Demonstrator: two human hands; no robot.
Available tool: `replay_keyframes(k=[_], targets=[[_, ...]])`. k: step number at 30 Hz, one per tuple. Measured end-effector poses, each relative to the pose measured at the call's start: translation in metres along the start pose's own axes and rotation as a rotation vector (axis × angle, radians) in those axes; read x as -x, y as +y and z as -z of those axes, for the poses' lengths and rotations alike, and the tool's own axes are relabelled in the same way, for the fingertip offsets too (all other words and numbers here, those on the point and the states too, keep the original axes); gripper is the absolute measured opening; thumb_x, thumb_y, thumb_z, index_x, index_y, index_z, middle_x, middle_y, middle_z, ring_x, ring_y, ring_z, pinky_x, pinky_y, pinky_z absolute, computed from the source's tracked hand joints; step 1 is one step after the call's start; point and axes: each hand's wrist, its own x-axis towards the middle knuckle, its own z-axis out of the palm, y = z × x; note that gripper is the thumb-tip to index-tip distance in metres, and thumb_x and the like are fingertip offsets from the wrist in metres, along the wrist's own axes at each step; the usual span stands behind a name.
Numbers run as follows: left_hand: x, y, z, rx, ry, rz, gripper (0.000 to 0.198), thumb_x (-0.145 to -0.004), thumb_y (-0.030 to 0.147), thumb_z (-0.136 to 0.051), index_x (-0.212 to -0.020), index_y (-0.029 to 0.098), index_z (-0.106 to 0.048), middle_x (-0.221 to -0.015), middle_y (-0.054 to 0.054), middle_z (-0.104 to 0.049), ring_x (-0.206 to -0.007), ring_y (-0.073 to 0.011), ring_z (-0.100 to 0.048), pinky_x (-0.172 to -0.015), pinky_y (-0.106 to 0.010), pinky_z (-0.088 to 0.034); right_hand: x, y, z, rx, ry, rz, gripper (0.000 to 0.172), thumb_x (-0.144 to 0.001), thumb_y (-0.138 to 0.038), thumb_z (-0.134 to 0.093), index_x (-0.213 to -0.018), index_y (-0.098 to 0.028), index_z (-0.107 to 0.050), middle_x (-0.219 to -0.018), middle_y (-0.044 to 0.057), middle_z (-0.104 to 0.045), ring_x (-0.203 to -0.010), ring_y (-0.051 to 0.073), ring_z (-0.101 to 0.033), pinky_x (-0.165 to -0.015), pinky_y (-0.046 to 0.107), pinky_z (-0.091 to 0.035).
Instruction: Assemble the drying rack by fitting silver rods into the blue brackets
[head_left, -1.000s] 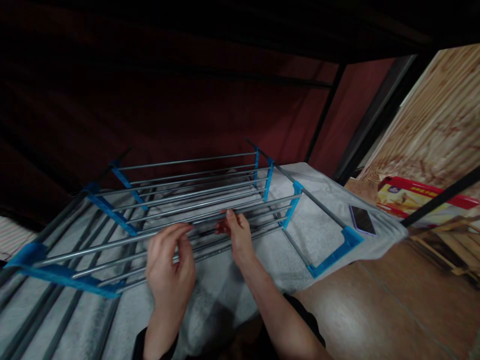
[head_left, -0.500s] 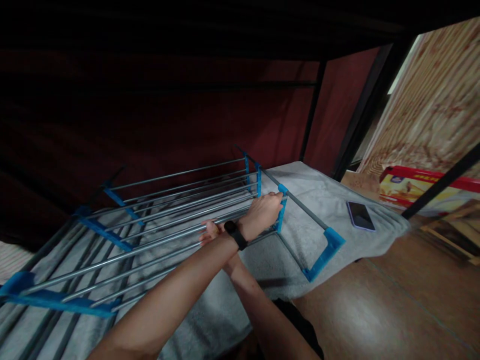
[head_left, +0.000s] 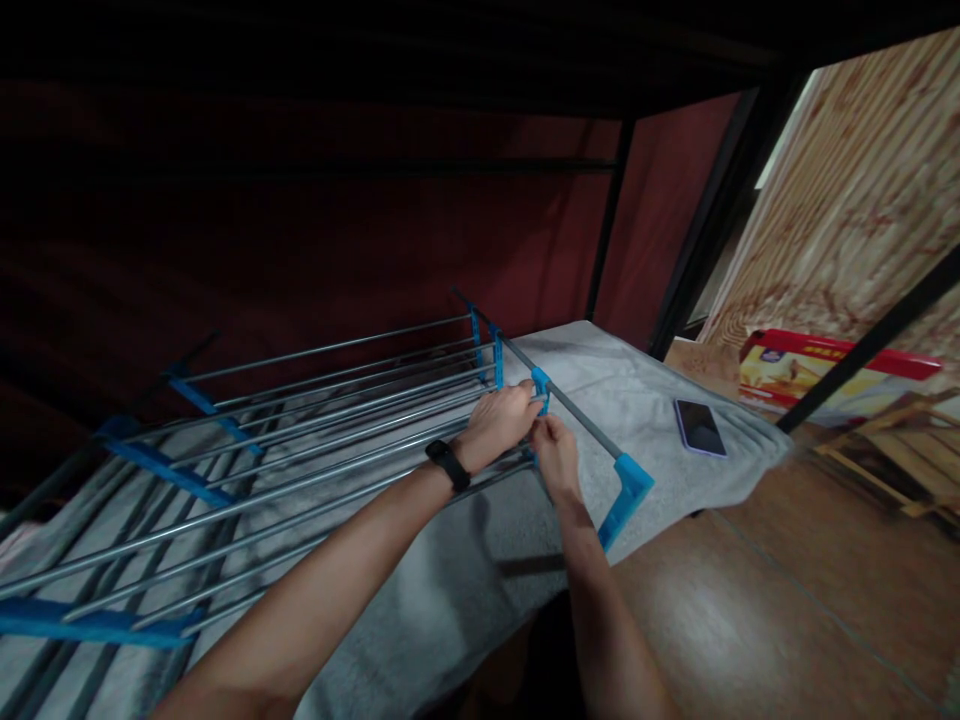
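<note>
A drying rack (head_left: 285, 490) of grey metal rods with blue plastic end pieces lies across the grey bedding. My left hand (head_left: 502, 415), with a black watch (head_left: 448, 464) on its wrist, is closed around the rod ends at the rack's right side. Just beside it, my right hand (head_left: 556, 455) has its fingers pinched together at the blue bracket (head_left: 543, 388). The hands partly cover that bracket, and the spot between the fingers is hidden. To their right, a side tube (head_left: 581, 412) runs down to a blue corner piece (head_left: 628, 497).
A phone (head_left: 700, 428) lies on the grey blanket (head_left: 570, 345) at the right. Black bed-frame posts (head_left: 611, 220) rise behind and to the right. On the tiled floor (head_left: 750, 590) are a red-and-yellow box (head_left: 825, 372) and a wooden frame (head_left: 892, 455).
My right hand has moved from under the left wrist, among the rods, rightward to the blue bracket. The left hand stays at the rod ends. The view has shifted slightly right.
</note>
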Motion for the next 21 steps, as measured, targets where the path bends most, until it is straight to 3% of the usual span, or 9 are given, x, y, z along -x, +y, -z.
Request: replay_keyframes(k=[2,5,10,21], targets=[[0.0,-0.001,0.0,-0.001,0.013,-0.025,0.033,-0.097,0.039,-0.033,-0.111,0.02,-0.056,-0.096,-0.009,-0.07,-0.092,-0.0227,-0.067,-0.075,-0.03,-0.047,-0.007,0.004,-0.002,0.113,0.197,0.082,0.026,-0.084,-0.04,-0.05,-0.091,-0.019,-0.062,-0.093,0.009,-0.066,-0.091,0.022,-0.058,-0.089,0.039,-0.046],[0.0,-0.003,0.001,0.005,0.007,-0.036,0.032,-0.097,0.038,-0.034,-0.109,0.02,-0.057,-0.096,-0.009,-0.07,-0.091,-0.0221,-0.067,-0.074,-0.029,-0.046,-0.018,0.008,-0.01,0.116,0.134,0.202,0.031,-0.081,-0.031,-0.053,-0.109,-0.018,-0.058,-0.114,0.013,-0.062,-0.11,0.024,-0.054,-0.097,0.039,-0.041],[-0.003,-0.009,-0.001,0.032,0.022,-0.059,0.03,-0.096,0.037,-0.036,-0.104,0.02,-0.06,-0.094,-0.007,-0.07,-0.088,-0.0204,-0.067,-0.072,-0.027,-0.045,-0.03,0.019,-0.013,0.129,0.036,0.24,0.027,-0.082,-0.022,-0.043,-0.105,-0.021,-0.058,-0.097,0.007,-0.066,-0.095,0.022,-0.06,-0.09,0.037,-0.045],[-0.011,-0.018,-0.002,0.094,0.034,-0.056,0.033,-0.097,0.038,-0.037,-0.1,0.024,-0.066,-0.097,-0.004,-0.071,-0.092,-0.0185,-0.066,-0.074,-0.025,-0.045,-0.037,0.02,-0.007,0.095,-0.003,0.287,0.027,-0.084,-0.028,-0.047,-0.105,-0.021,-0.063,-0.103,0.008,-0.068,-0.097,0.023,-0.06,-0.093,0.038,-0.044]])
